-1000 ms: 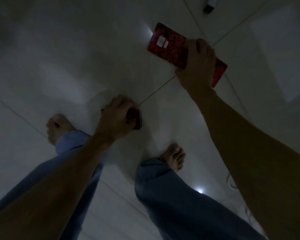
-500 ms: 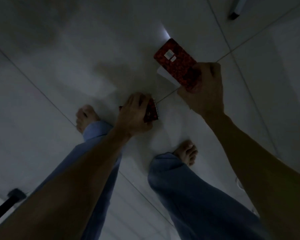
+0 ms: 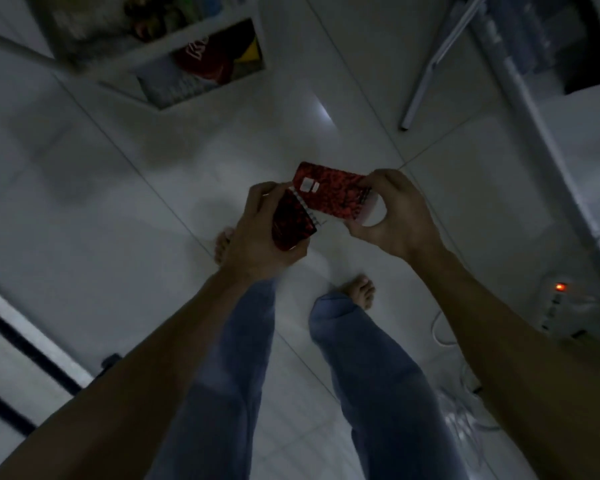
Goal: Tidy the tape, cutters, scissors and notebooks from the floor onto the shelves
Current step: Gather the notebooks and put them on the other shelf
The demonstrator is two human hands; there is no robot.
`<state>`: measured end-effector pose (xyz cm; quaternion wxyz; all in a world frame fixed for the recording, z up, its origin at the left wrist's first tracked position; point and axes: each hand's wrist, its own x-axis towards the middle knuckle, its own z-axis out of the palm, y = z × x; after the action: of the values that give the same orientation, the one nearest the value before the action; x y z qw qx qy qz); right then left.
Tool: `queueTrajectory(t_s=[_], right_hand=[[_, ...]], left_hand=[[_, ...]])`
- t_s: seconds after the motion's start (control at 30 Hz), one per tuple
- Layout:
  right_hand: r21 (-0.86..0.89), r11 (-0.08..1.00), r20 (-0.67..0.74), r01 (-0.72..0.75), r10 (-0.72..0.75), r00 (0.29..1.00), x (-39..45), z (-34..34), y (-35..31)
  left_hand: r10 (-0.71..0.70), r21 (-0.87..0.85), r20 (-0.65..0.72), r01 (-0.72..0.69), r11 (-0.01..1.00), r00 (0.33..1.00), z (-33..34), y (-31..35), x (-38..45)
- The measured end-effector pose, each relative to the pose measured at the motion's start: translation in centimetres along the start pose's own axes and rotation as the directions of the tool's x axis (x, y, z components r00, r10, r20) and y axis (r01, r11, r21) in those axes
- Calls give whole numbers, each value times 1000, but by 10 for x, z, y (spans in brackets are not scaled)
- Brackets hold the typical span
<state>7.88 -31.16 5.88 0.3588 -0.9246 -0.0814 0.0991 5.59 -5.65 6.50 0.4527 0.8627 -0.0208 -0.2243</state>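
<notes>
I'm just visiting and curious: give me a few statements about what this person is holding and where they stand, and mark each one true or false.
1. Each hand holds a red notebook. True: the left hand grips the smaller notebook, the right hand the larger notebook.
2. Both notebooks lie flat on the floor. False: both are held up above the floor.
3. The person is barefoot. True: a bare foot shows below the jeans.
4. The larger notebook has a small white label on its cover. True.
5. The power strip at the right shows a green light. False: its light glows orange-red.
</notes>
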Motion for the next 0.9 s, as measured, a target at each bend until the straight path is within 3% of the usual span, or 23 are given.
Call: queueTrajectory(t_s=[0.13, 0.2, 0.37, 0.57, 0.67, 0.9], right_hand=[[28, 995, 108, 100, -103, 989, 12, -36, -58], [147, 989, 170, -9, -16, 985, 18, -53, -83], [368, 878, 286, -304, 204, 936, 28, -78, -128], [624, 572, 349, -532, 405, 845, 40, -73, -168], [655, 486, 359, -579, 474, 804, 41, -68, -182], [564, 600, 226, -568, 550, 804, 44, -55, -219]], left_hand=[[92, -36, 128, -88, 995, 988, -41, 50, 5], [74, -115, 186, -53, 992, 980, -57, 63, 10], [-75, -362, 308, 190, 913, 948, -87, 82, 12], [-146, -565, 382, 356, 745, 913, -100, 101, 6], [-189, -556, 378, 385, 737, 906, -105, 104, -4], [-221, -469, 449, 439, 767, 866, -128, 109, -22]])
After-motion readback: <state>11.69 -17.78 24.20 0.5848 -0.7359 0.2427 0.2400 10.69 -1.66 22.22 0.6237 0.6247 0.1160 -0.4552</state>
